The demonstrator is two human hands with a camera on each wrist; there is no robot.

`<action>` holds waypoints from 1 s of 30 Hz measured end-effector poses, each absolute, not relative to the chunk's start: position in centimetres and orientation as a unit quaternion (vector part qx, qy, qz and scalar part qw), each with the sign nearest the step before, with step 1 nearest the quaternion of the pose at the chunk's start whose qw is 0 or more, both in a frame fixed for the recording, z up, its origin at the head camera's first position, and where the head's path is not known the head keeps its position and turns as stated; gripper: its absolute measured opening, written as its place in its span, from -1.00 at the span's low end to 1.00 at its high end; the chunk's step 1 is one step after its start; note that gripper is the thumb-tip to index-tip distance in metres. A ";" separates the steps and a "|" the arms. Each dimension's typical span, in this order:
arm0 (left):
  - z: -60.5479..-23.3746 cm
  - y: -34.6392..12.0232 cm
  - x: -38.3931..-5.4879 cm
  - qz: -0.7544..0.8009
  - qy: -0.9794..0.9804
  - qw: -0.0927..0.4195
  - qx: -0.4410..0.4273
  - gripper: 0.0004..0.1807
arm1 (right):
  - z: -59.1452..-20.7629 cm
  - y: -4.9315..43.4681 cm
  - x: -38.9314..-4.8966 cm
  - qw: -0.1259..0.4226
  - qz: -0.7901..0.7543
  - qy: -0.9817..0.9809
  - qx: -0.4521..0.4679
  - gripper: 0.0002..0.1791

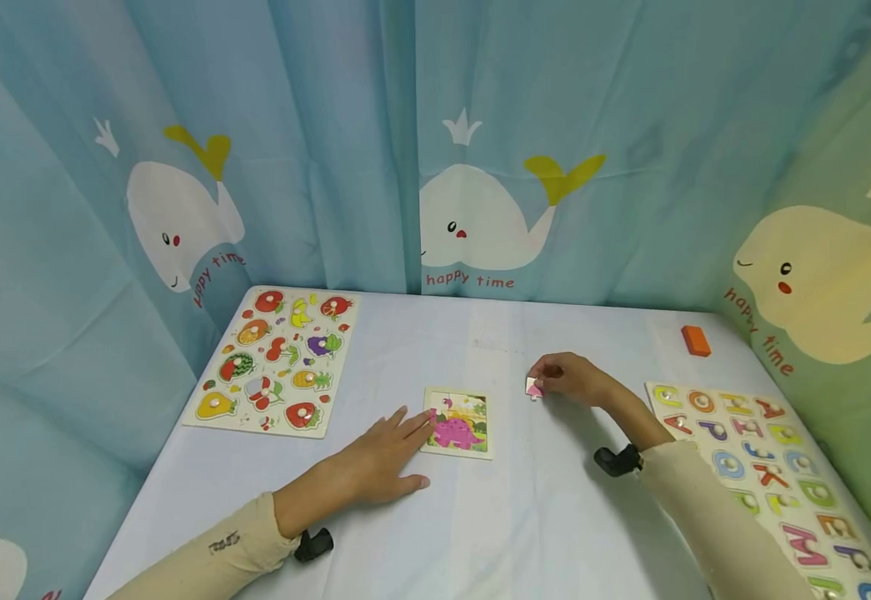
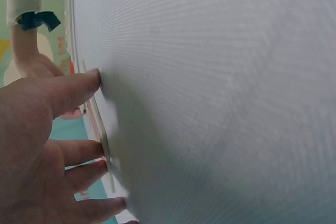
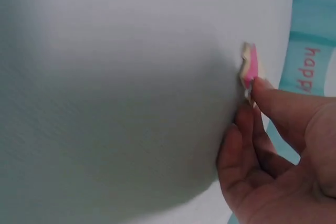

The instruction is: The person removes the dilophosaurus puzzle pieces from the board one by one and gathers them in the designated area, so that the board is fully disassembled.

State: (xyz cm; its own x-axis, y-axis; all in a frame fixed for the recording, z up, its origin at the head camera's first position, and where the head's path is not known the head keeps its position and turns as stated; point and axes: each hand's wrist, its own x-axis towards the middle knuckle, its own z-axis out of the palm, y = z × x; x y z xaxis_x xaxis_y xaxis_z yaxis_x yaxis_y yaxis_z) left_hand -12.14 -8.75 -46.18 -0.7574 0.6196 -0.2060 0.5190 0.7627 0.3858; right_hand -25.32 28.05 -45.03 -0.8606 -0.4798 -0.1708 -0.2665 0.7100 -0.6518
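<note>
My right hand (image 1: 572, 379) pinches a small pink and white jigsaw piece (image 1: 533, 387) between thumb and fingers, close over the table. In the right wrist view the jigsaw piece (image 3: 250, 66) shows its pink face and pale wooden edge. To its left lies a square dinosaur jigsaw puzzle (image 1: 456, 423) in a light frame, with a pink dinosaur on it. My left hand (image 1: 386, 458) is spread with straight fingers, its fingertips on the puzzle's left edge. The left wrist view shows the left hand's fingers (image 2: 84, 177) at the edge of the frame.
A fruit peg puzzle board (image 1: 270, 367) lies at the back left of the table (image 1: 405, 333). An alphabet puzzle board (image 1: 773, 475) lies along the right side. Behind it, near the back right corner, sits an orange block (image 1: 696, 341). Blue curtains (image 1: 345, 150) with whales surround the table.
</note>
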 end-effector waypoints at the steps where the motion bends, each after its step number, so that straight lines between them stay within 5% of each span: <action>1: -46.2 -8.7 -12.1 0.154 0.925 0.162 0.308 -0.12 | -45.2 27.9 -25.2 0.153 -0.309 0.916 -0.204 -0.88; 9: -46.2 -8.8 -12.1 0.153 0.925 0.161 0.309 -0.12 | -45.7 26.9 -23.9 0.085 -0.283 0.935 -0.196 -0.92; 22: -46.0 -8.7 -12.1 0.153 0.925 0.162 0.308 -0.13 | -45.1 21.0 -21.4 0.021 -0.280 0.933 -0.223 -0.71; 30: -46.0 -8.7 -12.1 0.150 0.925 0.158 0.311 -0.12 | -46.2 16.6 -18.7 0.037 -0.263 0.937 -0.226 -0.61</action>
State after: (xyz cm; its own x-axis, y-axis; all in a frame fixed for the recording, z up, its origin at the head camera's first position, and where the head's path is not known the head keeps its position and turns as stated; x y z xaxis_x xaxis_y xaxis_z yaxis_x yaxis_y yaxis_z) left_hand -12.06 -8.72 -45.99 -0.7570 0.6222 -0.1997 0.5275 0.7622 0.3751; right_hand -18.73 16.63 -46.18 -0.8954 -0.4426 0.0486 -0.4033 0.7600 -0.5096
